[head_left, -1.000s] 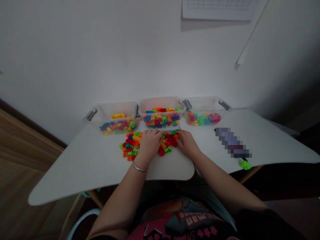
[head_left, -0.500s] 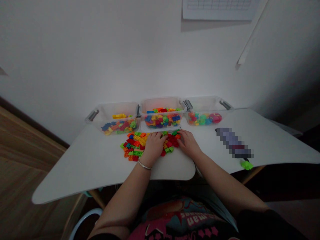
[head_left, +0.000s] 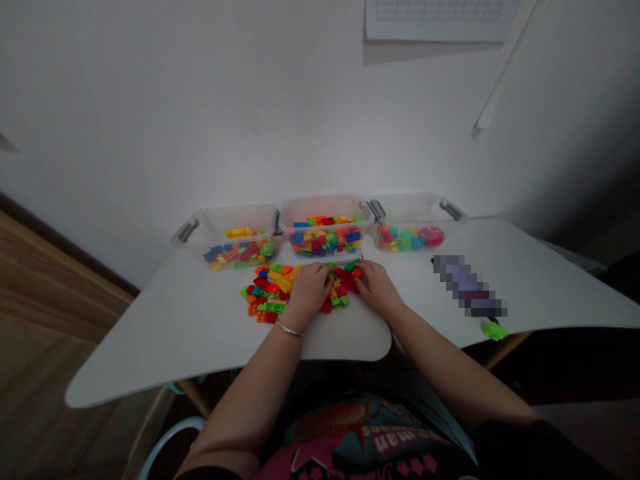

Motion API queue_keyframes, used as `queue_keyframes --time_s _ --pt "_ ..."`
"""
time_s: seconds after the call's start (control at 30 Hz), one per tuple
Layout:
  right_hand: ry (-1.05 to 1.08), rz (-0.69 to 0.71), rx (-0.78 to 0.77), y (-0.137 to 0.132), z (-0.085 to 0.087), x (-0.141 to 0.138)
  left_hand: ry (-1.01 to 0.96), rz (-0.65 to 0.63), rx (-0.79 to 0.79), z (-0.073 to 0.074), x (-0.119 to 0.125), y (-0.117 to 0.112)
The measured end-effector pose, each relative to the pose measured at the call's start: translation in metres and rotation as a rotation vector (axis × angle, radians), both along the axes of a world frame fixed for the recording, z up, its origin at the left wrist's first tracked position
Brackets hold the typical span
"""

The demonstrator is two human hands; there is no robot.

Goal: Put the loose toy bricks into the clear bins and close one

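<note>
Your left hand point(head_left: 310, 290) and right hand point(head_left: 377, 288) rest palm down on a heap of loose plastic bricks point(head_left: 267, 300), which lies on the white table point(head_left: 200, 327) just in front of the middle tub point(head_left: 325, 207). Both hands have their fingers bent and tips down among the bricks. Neither looks clenched, but your fingers hide what lies beneath them, so I cannot tell whether either hand is grasping a brick.

The heap nearly touches the middle tub, so a hard push forward could knock the tub or its neighbours, the left tub point(head_left: 235, 217) and right tub point(head_left: 415, 207). A quick sweep toward you could send bricks sliding off the table's curved edge. The bracelet point(head_left: 289, 329) on your left wrist could also catch on the bricks and drag them.

Right of the middle tub lies a pixelated object point(head_left: 467, 285) with a green end point(head_left: 494, 331); I cannot tell what it is. The lettering point(head_left: 387, 440) on your shirt point(head_left: 350, 433) is upside down and seems to end in "man". The gridded paper point(head_left: 435, 13) on the wall is unreadable, and I see no brand on the tubs or bricks.
</note>
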State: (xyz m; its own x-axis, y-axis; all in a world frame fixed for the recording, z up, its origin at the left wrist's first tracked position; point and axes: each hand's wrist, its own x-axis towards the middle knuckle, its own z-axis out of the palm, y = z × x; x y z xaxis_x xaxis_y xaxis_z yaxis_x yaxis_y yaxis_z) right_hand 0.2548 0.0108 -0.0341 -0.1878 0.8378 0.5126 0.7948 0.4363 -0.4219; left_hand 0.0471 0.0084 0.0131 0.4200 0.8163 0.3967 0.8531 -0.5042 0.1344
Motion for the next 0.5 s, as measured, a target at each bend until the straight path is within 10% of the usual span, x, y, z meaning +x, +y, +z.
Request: queue_keyframes --time_s 0.5 --pt "-0.026 -0.012 -0.017 -0.001 0.002 -0.002 -0.635 0.091 0.137 0.018 -0.023 0.014"
